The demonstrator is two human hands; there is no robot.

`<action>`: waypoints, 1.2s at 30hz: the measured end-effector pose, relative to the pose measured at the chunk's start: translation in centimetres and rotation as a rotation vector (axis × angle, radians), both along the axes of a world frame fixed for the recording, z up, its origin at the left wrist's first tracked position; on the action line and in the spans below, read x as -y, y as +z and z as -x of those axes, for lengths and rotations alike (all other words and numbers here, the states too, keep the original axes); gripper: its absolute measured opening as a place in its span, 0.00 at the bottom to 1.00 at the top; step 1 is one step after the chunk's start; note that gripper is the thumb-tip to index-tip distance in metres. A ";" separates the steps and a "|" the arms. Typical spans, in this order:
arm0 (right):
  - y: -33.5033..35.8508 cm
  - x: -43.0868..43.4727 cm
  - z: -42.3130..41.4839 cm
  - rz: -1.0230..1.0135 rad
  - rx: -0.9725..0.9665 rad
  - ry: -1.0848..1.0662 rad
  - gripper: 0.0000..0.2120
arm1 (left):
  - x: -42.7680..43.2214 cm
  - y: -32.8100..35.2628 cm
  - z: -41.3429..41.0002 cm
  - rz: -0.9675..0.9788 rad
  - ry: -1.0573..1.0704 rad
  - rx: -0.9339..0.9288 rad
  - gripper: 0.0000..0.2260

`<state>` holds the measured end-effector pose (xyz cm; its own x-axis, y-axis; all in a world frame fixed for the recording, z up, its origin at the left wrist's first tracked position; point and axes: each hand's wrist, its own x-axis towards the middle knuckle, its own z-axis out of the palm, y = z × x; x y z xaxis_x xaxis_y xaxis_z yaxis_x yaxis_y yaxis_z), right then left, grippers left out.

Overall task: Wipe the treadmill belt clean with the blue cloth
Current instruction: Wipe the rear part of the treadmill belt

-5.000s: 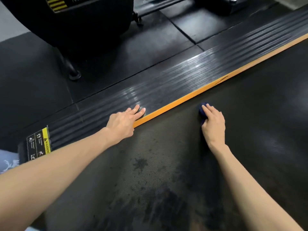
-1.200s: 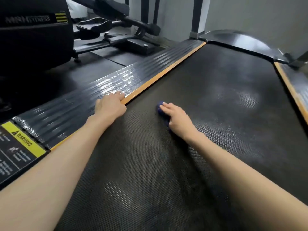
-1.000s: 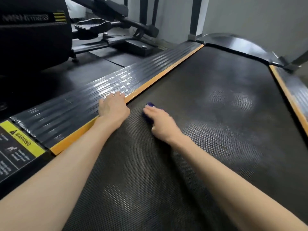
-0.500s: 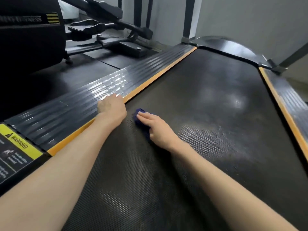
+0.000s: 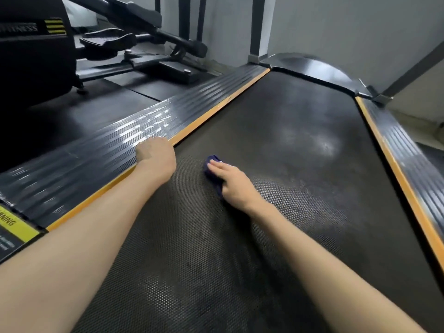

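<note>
The black textured treadmill belt [image 5: 300, 164] runs away from me, with paler smears near its far middle. My right hand [image 5: 230, 182] lies flat on a small blue cloth [image 5: 210, 168], pressing it onto the belt left of centre; only the cloth's front and left edge show under the fingers. My left hand [image 5: 155, 158] rests palm down, fingers apart, across the orange strip and the ribbed left side rail [image 5: 96, 155], holding nothing.
An orange-edged ribbed rail [image 5: 408, 169] borders the belt on the right. A curved motor cover [image 5: 310, 66] closes the far end, with uprights beside it. Another black fitness machine [image 5: 36, 56] stands on the floor mats to the left. A yellow warning label [image 5: 14, 227] sits near left.
Over the last second my right hand first slid the cloth left towards my left hand, then back right along the belt. My left hand stayed on the rail. The view tilted slightly.
</note>
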<state>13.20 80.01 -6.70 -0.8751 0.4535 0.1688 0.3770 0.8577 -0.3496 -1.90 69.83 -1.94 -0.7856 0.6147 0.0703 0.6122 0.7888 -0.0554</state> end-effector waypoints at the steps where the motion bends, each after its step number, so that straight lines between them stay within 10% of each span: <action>1: 0.1 -1.7 -1.5 0.023 -0.016 -0.041 0.29 | 0.0 0.2 0.2 0.011 -0.004 0.001 0.14; 7: 1.2 -8.8 -9.1 -0.049 0.119 -0.682 0.23 | 0.5 -0.3 1.1 -0.028 -0.011 0.015 0.12; 15: -0.5 4.8 -2.2 -0.057 0.019 0.116 0.31 | 2.4 -1.3 0.8 -0.130 -0.116 0.000 0.15; 22: 0.5 0.0 -9.1 -0.115 0.088 -0.634 0.21 | 5.9 -1.4 2.7 -0.344 -0.283 0.131 0.11; 30: 1.4 13.6 -1.4 -0.071 0.010 0.164 0.28 | 8.3 -2.5 2.4 -0.384 -0.274 0.131 0.19; 36: 0.8 1.1 -6.9 -0.056 0.058 -0.506 0.18 | 9.4 -1.9 2.0 -0.435 -0.317 0.223 0.19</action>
